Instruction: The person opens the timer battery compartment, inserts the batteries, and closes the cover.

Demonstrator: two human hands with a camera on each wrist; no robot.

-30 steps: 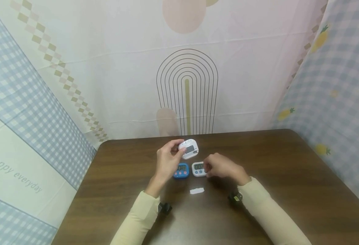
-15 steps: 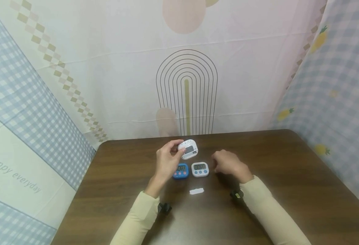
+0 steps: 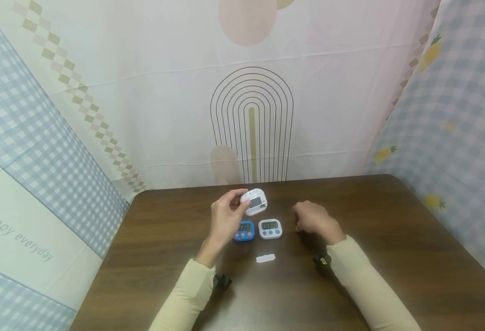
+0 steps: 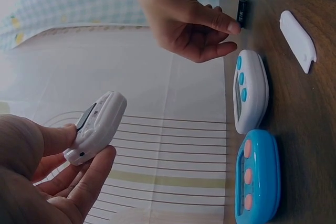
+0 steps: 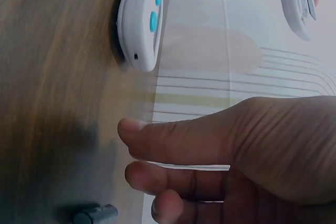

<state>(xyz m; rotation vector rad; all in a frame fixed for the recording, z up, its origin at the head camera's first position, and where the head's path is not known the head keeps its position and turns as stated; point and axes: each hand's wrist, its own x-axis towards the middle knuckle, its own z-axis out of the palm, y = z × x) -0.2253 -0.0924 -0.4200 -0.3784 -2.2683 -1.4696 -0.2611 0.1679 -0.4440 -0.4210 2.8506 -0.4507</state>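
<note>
The left hand is pinching the small white rounded plastic timer above the dark brown wooden table, centre frame. Best keeping it steady, display facing up. The right hand is hovering, fingers loosely curled and holding nothing, now pulled rightward away from the white timer with blue buttons, which is standing beside the blue timer with pink buttons.

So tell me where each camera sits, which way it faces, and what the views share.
Head: worn above, looking forward and down at the table; shows both sleeved arms, the left hand and the right hand.
Left wrist: beside the left hand, facing across the table toward the curtain; shows it gripping a white timer.
Right wrist: under the right hand, facing the same way.
Shared: the white timer with blue buttons.
</note>
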